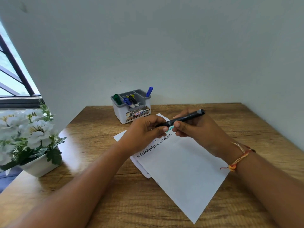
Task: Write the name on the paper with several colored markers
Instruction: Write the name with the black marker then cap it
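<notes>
The head view shows both hands meeting above the far end of the paper (181,170), which lies at a slant on the wooden table (98,186). The right hand (195,129) pinches the barrel of a black marker (185,118) between thumb and curled fingers, its grey end pointing up and to the right. The left hand (146,130) has its fingers curled round the marker's other end, thumb tip pressed near the joint (the tip, and whether a cap sits there, is hidden inside the fist).

The paper already carries the name twice in black, with bits of teal and blue writing showing between the hands. Behind it stands a small holder (131,115) with a green marker (116,97), two blue ones and a black one.

The step in hand looks like capping or uncapping the black marker. Since black lines are down, closing it seems likelier. Next would come a straight push until the cap seats, then a reach to the holder for another colour.
</notes>
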Available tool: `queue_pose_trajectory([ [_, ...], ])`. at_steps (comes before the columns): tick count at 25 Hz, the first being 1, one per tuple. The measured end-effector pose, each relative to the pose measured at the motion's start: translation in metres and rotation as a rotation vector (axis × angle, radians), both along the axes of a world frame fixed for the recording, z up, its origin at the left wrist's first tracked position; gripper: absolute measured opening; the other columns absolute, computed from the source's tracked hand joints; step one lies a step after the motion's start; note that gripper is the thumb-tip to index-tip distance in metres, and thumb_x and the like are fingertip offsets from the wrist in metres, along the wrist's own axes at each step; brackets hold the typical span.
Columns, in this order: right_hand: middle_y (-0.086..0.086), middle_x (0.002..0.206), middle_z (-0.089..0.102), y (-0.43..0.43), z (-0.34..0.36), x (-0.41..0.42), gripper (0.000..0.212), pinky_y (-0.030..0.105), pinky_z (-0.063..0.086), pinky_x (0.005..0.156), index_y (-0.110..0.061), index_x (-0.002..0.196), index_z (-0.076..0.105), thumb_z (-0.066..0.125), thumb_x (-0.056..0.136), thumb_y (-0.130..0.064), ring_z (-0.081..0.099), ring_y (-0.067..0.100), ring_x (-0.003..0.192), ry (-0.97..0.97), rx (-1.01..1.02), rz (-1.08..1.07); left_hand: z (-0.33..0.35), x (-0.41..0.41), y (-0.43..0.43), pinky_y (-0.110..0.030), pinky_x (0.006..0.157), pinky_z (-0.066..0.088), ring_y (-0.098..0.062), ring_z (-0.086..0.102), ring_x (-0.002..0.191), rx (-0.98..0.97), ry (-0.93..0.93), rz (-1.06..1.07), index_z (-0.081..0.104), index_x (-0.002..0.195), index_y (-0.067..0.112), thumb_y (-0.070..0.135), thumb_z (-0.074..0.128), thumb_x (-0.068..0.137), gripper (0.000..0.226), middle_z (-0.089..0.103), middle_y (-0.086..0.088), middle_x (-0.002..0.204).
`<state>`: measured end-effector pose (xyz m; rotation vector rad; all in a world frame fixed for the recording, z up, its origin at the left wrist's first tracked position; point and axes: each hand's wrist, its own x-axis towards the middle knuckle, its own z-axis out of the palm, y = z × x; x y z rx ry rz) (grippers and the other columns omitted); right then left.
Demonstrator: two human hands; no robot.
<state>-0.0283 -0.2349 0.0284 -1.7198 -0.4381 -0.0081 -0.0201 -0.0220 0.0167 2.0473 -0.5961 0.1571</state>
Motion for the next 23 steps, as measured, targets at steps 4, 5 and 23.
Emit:
queue_pose_trajectory([
  [4,0.001,0.106,0.077,0.001,-0.008,0.003,0.017,0.03,0.059,0.085,-0.019,0.111,0.07,0.07,0.094,-0.018,0.072,0.013,0.1,-0.012,0.01,-0.042,-0.006,-0.003,-0.007,-0.033,0.08,0.059,-0.006,0.071,0.088,0.052,0.006,-0.016,0.067,0.109,0.021,0.033,0.056,0.096,0.021,0.075,0.007,0.097],
  [5,0.0,0.111,0.077,0.004,-0.009,0.002,0.018,0.03,0.059,0.088,-0.017,0.115,0.068,0.066,0.097,-0.017,0.072,0.012,0.105,-0.017,0.011,-0.038,-0.006,-0.003,-0.009,-0.035,0.08,0.06,-0.005,0.071,0.088,0.062,0.007,-0.028,0.068,0.108,0.021,0.034,0.054,0.097,0.022,0.074,0.008,0.097],
  [23,0.0,0.1,0.076,0.049,0.057,0.047,0.041,0.012,0.055,0.081,-0.022,0.114,0.06,0.085,0.082,-0.02,0.074,0.004,0.085,-0.395,-0.053,-0.557,-0.025,0.039,0.031,-0.029,0.091,0.051,-0.013,0.057,0.112,0.153,-0.152,0.485,0.049,0.126,0.029,0.042,0.066,0.088,0.043,0.06,0.002,0.124],
])
